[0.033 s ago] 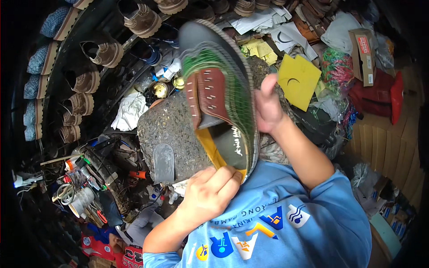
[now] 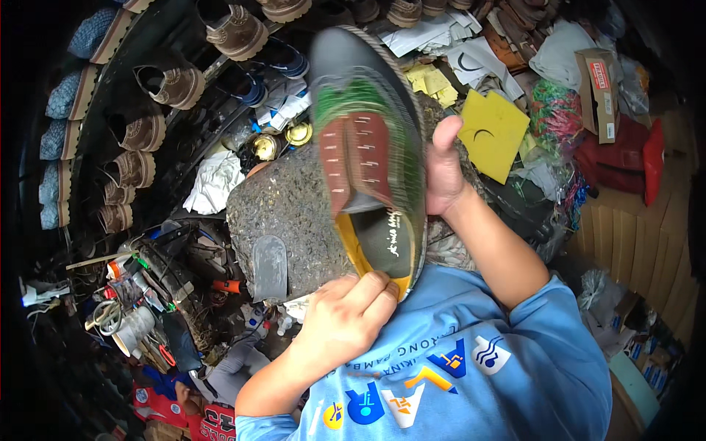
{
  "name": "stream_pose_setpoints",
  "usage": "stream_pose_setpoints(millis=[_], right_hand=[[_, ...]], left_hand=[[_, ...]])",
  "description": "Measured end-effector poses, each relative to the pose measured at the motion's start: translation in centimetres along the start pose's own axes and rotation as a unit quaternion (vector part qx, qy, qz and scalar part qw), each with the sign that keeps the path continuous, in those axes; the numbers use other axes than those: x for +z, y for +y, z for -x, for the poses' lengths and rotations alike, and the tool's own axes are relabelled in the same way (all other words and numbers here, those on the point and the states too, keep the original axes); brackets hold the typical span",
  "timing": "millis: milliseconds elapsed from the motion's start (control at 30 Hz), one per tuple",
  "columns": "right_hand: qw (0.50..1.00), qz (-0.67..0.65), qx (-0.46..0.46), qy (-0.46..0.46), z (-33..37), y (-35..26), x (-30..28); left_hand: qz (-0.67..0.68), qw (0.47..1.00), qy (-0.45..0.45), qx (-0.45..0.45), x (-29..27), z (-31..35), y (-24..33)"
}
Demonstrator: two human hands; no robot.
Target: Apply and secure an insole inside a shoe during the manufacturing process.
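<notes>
I hold a shoe [image 2: 368, 154] upright close in front of me, its opening turned toward me. It has a grey toe, a green and brown insole with pale stitches and a yellow lining at the heel. My left hand [image 2: 346, 316] grips the heel end from below. My right hand [image 2: 443, 165] holds the shoe's right edge, thumb up. Behind the shoe stands a round rough work block [image 2: 294, 209] with a grey sole piece [image 2: 270, 266] lying on it.
Rows of brown and blue shoes [image 2: 140, 132] fill curved racks at the left. Tools and a cup [image 2: 132, 327] crowd the lower left. A white cloth [image 2: 215, 180], tins [image 2: 266, 145], yellow sheets [image 2: 491, 131] and a cardboard box [image 2: 597, 82] lie around the block.
</notes>
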State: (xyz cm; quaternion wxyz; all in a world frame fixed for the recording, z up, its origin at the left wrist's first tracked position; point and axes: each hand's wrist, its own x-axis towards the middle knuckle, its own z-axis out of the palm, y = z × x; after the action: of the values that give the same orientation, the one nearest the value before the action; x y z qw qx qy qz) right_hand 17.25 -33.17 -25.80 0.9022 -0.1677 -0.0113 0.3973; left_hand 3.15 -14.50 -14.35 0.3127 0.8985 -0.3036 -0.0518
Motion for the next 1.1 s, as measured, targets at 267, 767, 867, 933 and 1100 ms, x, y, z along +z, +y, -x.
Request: stream_pose_setpoints(millis=[267, 767, 867, 933, 1100], right_hand=[[0.985, 0.155, -0.019, 0.073, -1.6, 0.2, -0.9], [0.987, 0.137, -0.023, 0.085, -2.6, 1.4, -2.1], [0.986, 0.139, -0.032, 0.082, -2.8, 1.7, -1.8], [0.986, 0.142, -0.014, 0.089, -2.9, 1.5, -1.7], [0.985, 0.143, -0.027, 0.087, -3.1, 1.5, -1.7]], left_hand=[[-0.037, 0.981, -0.094, -0.167, -0.2, -1.2, 1.6], [-0.131, 0.98, -0.086, -0.118, -1.3, -3.3, 0.4], [-0.154, 0.974, -0.125, -0.112, 0.8, -3.5, -0.7], [-0.127, 0.974, -0.14, -0.123, 0.7, -3.8, -1.1], [-0.1, 0.983, -0.128, -0.087, -1.8, -4.4, -1.6]])
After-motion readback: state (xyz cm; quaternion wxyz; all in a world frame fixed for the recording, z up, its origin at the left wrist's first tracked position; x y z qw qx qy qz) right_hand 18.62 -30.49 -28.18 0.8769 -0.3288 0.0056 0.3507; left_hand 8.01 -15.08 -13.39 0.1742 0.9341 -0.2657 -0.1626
